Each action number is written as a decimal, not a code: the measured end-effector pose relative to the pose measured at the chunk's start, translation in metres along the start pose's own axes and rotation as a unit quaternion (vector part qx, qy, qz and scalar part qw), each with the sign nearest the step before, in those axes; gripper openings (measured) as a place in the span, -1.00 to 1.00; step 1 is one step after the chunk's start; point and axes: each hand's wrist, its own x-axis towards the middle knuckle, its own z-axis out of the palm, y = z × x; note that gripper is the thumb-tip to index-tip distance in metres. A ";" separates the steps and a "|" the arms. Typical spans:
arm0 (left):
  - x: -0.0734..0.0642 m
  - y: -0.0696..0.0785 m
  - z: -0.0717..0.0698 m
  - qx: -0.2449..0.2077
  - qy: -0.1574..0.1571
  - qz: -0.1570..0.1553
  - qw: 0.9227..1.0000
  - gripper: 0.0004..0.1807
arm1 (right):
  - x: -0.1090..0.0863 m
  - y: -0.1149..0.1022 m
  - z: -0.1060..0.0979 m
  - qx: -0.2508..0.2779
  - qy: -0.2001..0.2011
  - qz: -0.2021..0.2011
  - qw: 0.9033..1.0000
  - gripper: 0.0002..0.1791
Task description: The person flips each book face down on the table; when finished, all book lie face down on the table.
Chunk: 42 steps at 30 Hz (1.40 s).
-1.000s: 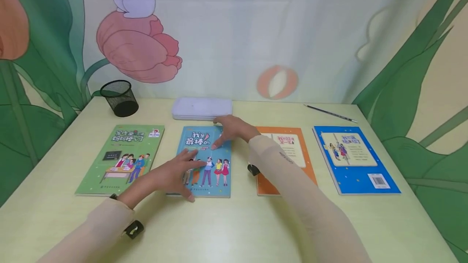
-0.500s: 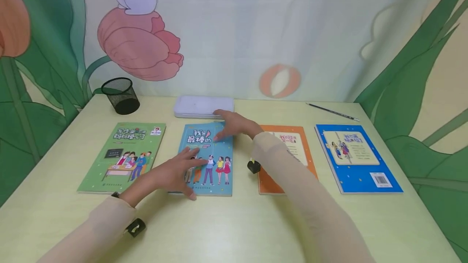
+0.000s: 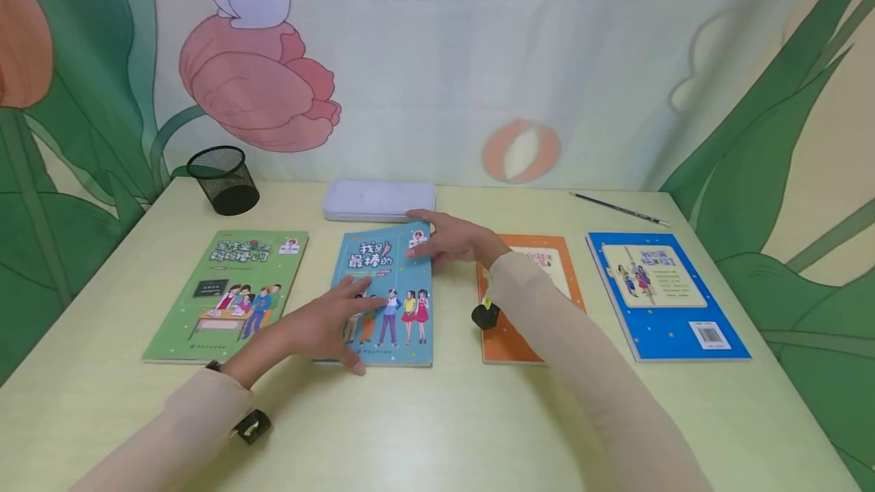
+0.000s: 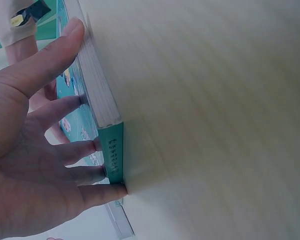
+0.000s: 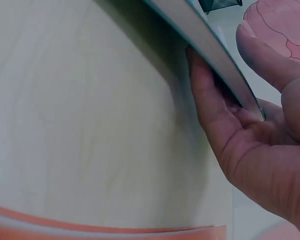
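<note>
A teal-blue book (image 3: 390, 325) with cartoon children on its cover lies in front of me. My left hand (image 3: 328, 329) rests on its lower left with fingers spread; in the left wrist view, the fingertips (image 4: 97, 145) touch the cover and spine. At the far right corner my right hand (image 3: 454, 240) holds the book, thumb above and fingers beneath. The right wrist view shows that corner of the book (image 5: 205, 40) raised off the table, with fingers (image 5: 210, 95) tucked under the pages' edge.
A green book (image 3: 225, 302) lies left; an orange book (image 3: 506, 340), partly under my right sleeve, and a blue book (image 3: 677, 332) lie right. Behind are a black mesh pen cup (image 3: 229, 184), a pale purple pencil case (image 3: 376, 200) and a pencil (image 3: 618, 209). A printed curtain (image 3: 437, 82) hangs beyond the table.
My right hand has shifted slightly right and slipped its fingers under the teal-blue book's far right corner, which has come up. My left hand stays in place.
</note>
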 end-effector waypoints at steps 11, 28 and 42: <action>0.000 0.000 -0.002 0.015 -0.008 0.002 1.000 0.13 | -0.001 0.003 0.002 0.017 0.013 -0.013 1.000 -0.17; -0.004 0.033 -0.009 0.016 0.084 0.077 0.993 0.31 | -0.032 -0.029 -0.008 0.108 0.076 -0.017 0.991 -0.39; 0.003 0.049 0.001 0.132 0.297 0.182 0.928 -0.01 | -0.055 -0.056 -0.008 0.191 0.098 -0.021 0.976 -0.45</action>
